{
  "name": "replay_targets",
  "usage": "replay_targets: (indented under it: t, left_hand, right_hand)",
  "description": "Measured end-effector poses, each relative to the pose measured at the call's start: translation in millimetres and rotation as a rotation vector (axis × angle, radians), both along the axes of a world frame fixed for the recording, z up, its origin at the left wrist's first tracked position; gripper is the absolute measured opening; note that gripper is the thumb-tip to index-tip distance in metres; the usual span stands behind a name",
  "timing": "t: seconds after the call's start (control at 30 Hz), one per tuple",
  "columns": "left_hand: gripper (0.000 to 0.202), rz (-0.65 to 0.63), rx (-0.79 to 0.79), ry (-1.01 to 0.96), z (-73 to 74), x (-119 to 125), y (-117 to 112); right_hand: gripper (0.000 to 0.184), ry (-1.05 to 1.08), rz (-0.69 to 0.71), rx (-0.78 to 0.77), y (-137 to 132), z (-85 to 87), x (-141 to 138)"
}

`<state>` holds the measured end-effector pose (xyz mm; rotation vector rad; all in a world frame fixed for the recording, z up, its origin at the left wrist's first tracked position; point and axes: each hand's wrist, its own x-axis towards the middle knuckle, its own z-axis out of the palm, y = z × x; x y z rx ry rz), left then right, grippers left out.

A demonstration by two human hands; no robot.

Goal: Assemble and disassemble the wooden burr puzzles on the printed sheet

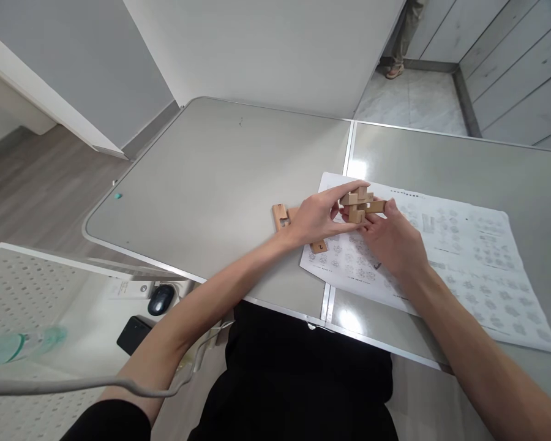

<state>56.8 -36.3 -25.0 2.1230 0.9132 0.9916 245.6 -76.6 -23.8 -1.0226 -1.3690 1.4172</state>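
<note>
Several interlocked wooden puzzle pieces (357, 206) are held up between my two hands above a printed sheet (468, 269). My left hand (319, 215) grips the cluster from the left, thumb and fingers at its near and far sides. From the right, my right hand (395, 242) closes on a bar-shaped wooden piece (375, 207) that joins the cluster; its thumb lies on the bar's right end. On the table by my left hand lie a notched wooden piece (280, 217) and a wooden piece marked 2 (319, 246), both partly hidden by the hand.
The grey table (220, 177) has a metal seam running between its halves. A side surface at lower left bears a black mouse (161, 299), a phone (133, 335) and a clear bottle (22, 346). A grey cable (73, 386) crosses there. A person's foot (395, 71) shows beyond the table.
</note>
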Motion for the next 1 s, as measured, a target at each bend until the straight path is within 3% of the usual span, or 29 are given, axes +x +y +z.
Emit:
replay_targets:
  t: [0.6, 1.0]
  left_hand:
    - [0.06, -0.047, 0.054, -0.05, -2.1, 1.9, -2.8]
    - [0.056, -0.007, 0.083, 0.071, -0.2, -0.2, -3.6]
  right_hand:
    - [0.034, 0.147, -0.031, 0.02, 1.3, -4.4, 2.4]
    - [0.042, 0.078, -0.049, 0.046, -1.6, -7.4, 1.4]
